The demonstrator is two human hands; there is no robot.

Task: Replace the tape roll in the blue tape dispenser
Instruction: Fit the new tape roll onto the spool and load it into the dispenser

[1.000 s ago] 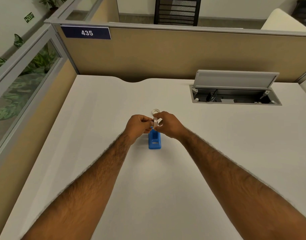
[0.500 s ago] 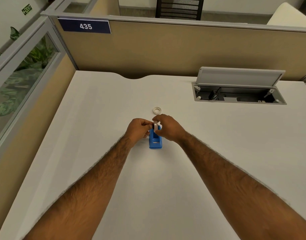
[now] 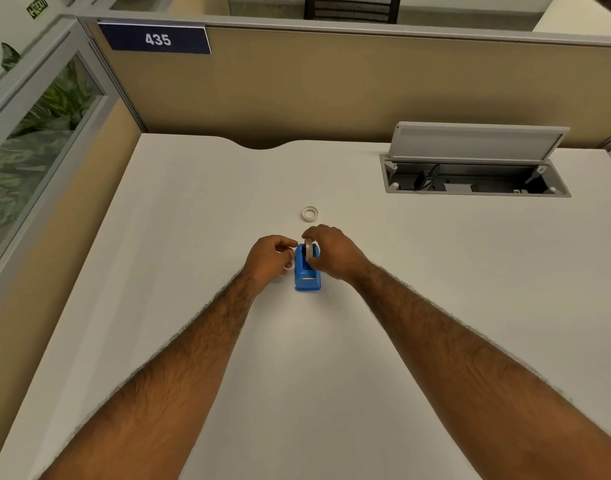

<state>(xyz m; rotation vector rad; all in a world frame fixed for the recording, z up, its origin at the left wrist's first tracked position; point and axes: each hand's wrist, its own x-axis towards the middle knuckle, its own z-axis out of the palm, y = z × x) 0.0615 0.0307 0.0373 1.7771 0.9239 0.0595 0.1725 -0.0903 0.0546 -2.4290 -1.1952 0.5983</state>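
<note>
- Looking down, I see a white desk (image 3: 193, 237).
- My left hand (image 3: 270, 258) is curled against the dispenser (image 3: 307, 273); its grip I cannot tell.
- My right hand (image 3: 331, 252) pinches the roll (image 3: 309, 248), upright at the dispenser's top.
- Spare ring (image 3: 310, 213) lies beyond.

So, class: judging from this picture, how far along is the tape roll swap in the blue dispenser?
Done: a small white ring, seemingly the spent core, lies on the white desk beyond the hands. In hand: the right hand holds an upright roll of tape at the top of the blue plastic tape dispenser; the left hand is beside it. Left: seating the roll fully and probably threading tape to the cutter.
</note>
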